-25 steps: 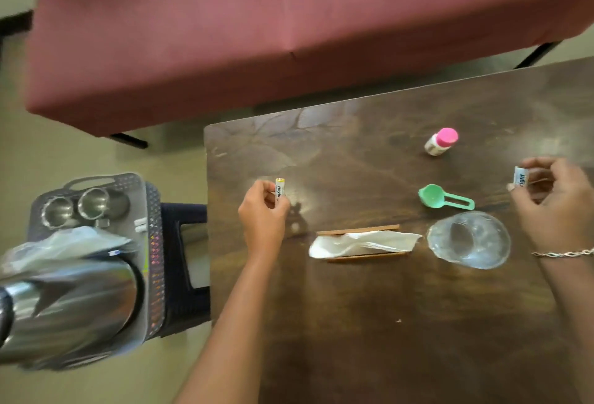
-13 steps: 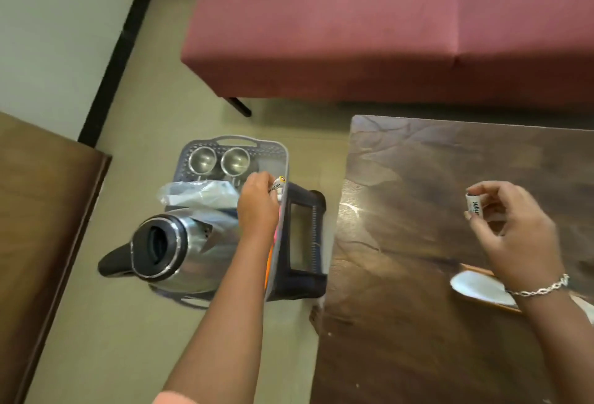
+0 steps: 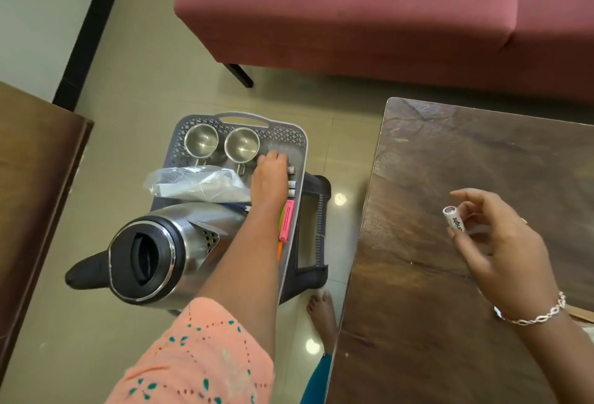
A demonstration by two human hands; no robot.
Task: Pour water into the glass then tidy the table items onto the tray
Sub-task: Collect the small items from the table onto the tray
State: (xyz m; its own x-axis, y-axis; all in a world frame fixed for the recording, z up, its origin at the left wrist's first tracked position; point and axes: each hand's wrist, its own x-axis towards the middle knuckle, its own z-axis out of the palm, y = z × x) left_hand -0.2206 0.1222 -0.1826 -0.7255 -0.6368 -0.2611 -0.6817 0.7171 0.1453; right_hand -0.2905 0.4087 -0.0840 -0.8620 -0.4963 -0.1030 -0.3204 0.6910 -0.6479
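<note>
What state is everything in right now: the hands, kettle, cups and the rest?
Kettle, lid closed, standing on the tray.
Two steel cups, upright, look empty.
Plastic bag, crumpled, lying on the tray.
Batteries, lying along the tray's right edge.
Left hand, down on the tray beside those batteries; grip hidden.
Right hand, pinching one battery above the table.

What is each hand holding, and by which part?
Right hand pinches a battery by its lower end. Left hand lies in the tray beside batteries; a hold cannot be told.
</note>
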